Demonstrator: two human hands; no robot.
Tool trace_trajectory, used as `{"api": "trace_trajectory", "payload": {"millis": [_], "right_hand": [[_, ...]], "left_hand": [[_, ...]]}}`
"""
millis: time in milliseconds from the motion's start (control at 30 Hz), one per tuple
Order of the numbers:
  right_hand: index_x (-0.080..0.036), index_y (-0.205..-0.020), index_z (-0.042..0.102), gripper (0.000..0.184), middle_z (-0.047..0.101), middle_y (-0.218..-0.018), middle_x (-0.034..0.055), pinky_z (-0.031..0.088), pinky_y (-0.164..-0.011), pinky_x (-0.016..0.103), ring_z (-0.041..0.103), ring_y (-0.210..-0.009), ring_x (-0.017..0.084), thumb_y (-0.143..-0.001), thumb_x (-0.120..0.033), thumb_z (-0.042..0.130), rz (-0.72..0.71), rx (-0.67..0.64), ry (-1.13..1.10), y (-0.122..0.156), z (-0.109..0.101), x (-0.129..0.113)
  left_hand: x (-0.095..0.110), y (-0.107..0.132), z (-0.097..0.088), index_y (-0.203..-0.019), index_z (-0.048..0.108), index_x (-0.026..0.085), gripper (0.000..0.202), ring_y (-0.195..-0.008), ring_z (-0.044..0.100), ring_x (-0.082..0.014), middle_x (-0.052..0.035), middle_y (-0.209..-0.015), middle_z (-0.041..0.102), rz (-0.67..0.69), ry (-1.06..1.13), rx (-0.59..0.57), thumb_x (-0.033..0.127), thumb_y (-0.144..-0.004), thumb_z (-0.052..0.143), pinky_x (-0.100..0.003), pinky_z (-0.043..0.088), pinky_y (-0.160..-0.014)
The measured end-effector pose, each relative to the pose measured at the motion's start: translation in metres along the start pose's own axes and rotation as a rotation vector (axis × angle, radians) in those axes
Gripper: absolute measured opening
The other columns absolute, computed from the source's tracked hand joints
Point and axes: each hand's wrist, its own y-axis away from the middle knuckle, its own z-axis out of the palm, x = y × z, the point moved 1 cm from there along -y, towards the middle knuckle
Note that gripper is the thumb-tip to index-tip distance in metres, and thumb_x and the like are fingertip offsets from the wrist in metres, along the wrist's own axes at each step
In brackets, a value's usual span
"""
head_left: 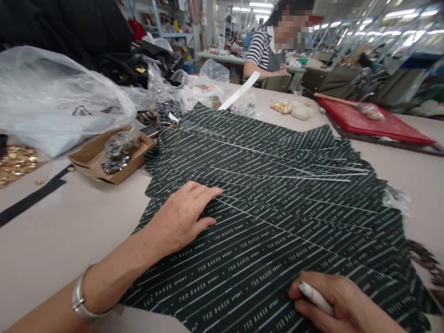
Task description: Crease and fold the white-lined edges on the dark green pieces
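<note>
Clear plastic bag [52, 92], cardboard tray [90, 156], red mat [374, 122], gold buttons [15, 162]

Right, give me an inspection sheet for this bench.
Surface: pale table, much of it covered by fabric.
Job's things: dark printed fabric pieces, stacked and fanned out; white marker.
Clutter: clear plastic bag, cardboard tray of small hardware, gold fittings, black strap, red mat.
Hands: left hand flat on the fabric; right hand gripping the marker at the fabric's near edge.
Cables: nothing seen.
Surroundings: person in a striped top at another table; shelving behind.
</note>
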Motion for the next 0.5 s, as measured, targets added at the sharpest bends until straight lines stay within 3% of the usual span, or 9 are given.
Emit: {"api": "trace_trajectory", "payload": {"millis": [233, 367, 500], "right_hand": [[-0.021, -0.067, 0.052, 0.021, 0.065, -0.071, -0.002, 0.041, -0.06, 0.021, 0.059, -0.064, 0.012, -0.088, -0.021, 0.054, -0.017, -0.025, 0.004, 0.004, 0.001, -0.003], [-0.022, -0.065, 0.053, 0.023, 0.066, -0.069, -0.0003, 0.043, -0.061, 0.023, 0.058, -0.062, 0.014, -0.087, -0.024, 0.055, -0.055, 0.048, -0.029, 0.005, 0.003, -0.001], [-0.025, -0.062, 0.061, 0.022, 0.067, -0.064, -0.0007, 0.045, -0.056, 0.022, 0.059, -0.057, 0.015, -0.083, -0.032, 0.063, -0.056, 0.135, -0.091, 0.004, 0.007, 0.006]], "left_hand": [[0.009, -0.014, 0.003, -0.124, 0.049, 0.023, 0.055, -0.098, 0.054, -0.0245, -0.0027, -0.107, 0.061, 0.101, -0.145, 0.031, 0.014, -0.079, 0.079, -0.039, 0.045, -0.089], [0.019, 0.004, 0.005, -0.118, 0.052, 0.018, 0.025, -0.087, 0.052, -0.0227, -0.0048, -0.098, 0.061, 0.181, -0.281, 0.15, 0.011, -0.094, 0.057, -0.038, 0.043, -0.079], [0.031, 0.029, 0.013, -0.113, 0.056, 0.014, 0.02, -0.078, 0.048, -0.0202, -0.0042, -0.087, 0.058, 0.22, -0.349, 0.205, 0.005, -0.096, 0.051, -0.036, 0.041, -0.074]]}}
